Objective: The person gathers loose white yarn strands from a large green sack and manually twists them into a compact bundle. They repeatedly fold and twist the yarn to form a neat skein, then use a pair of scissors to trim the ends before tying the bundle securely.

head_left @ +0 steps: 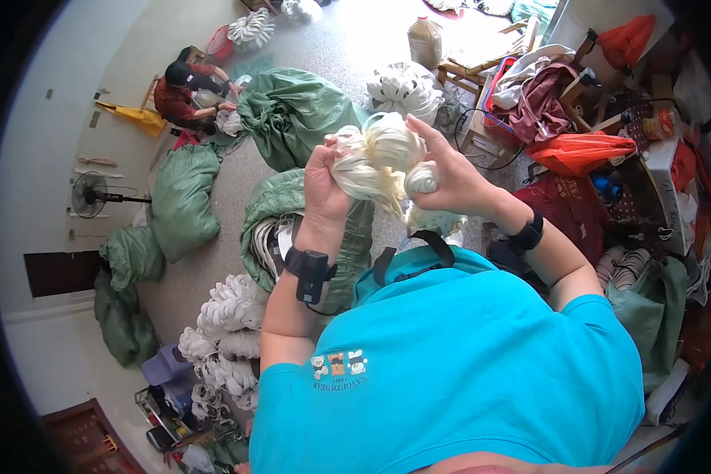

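Note:
Up in front of my chest, both hands hold a bundle of cream-white strands (pixel 391 146), looped into thick, rounded coils. My left hand (pixel 326 188) grips its left side with curled fingers. My right hand (pixel 457 175) wraps round the right side, thumb toward me. A small wound coil (pixel 422 178) sits against the right palm. Loose strands hang from the middle, between the hands. Just below the bundle is a pale, patterned thing (pixel 436 220), partly hidden by my hands and too unclear to name.
An open green sack (pixel 272 197) holding white bands stands below my left hand; a tied green sack (pixel 300 110) lies beyond. White coiled bundles (pixel 229 332) are piled at the left. Another person (pixel 186 95) sits at the far left. A cluttered table (pixel 671 174) is at the right.

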{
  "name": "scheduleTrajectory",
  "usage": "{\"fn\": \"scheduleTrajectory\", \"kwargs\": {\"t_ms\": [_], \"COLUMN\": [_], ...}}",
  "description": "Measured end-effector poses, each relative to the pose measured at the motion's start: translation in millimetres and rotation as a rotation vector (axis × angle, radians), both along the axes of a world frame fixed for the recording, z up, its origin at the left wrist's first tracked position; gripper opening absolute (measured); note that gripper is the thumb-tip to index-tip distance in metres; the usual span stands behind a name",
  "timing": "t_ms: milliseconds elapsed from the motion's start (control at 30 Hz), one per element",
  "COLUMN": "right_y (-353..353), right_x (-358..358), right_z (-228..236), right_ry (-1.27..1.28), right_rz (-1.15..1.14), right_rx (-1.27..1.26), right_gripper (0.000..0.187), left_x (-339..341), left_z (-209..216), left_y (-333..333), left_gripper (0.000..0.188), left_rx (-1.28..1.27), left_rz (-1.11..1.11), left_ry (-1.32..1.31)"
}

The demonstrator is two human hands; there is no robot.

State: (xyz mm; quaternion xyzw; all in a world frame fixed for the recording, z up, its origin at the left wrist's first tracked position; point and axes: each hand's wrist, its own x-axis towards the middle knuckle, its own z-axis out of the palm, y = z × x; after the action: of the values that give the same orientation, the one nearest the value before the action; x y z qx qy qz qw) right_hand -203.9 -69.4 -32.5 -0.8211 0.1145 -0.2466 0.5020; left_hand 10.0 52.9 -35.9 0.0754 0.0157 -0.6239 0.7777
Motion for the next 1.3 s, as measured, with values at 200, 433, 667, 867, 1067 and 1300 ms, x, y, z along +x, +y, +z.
{"fn": "scheduleTrajectory", "kwargs": {"t_ms": [200,433,667,867,1067,1300], "right_y": [-15.4,-46.4,-95.8,-115.2,-111.1,-94.6], "right_x": [23.9,20.0,22.5,10.9,11.7,21.9], "right_z": [-12.7,30.4,40.1,48.6,53.1,62.7], "right_ry": [0.022,0.011,0.103,0.198,0.171,0.105], "right_rz": [-0.128,-0.245,-0.224,-0.197,-0.092,-0.107], "right_rx": [0.078,-0.114,-0.244,-0.152,-0.134,-0.275], "right_gripper": [0.076,0.063,0.062,0.060,0.054,0.052], "left_x": [-10.2,15.8,48.8,85.4,61.2,-23.8], "left_z": [8.4,-31.0,-116.9,-170.2,-157.9,-61.4], "left_y": [4.2,49.8,82.5,135.2,95.5,9.2], "left_gripper": [0.014,0.026,0.035,0.034,0.037,0.049], "left_rx": [-0.012,0.415,0.621,0.943,0.763,0.368], "left_rz": [-0.067,0.062,0.243,0.209,0.270,0.370], "left_ry": [-0.125,-1.136,-2.359,-1.921,-1.888,-1.728]}}
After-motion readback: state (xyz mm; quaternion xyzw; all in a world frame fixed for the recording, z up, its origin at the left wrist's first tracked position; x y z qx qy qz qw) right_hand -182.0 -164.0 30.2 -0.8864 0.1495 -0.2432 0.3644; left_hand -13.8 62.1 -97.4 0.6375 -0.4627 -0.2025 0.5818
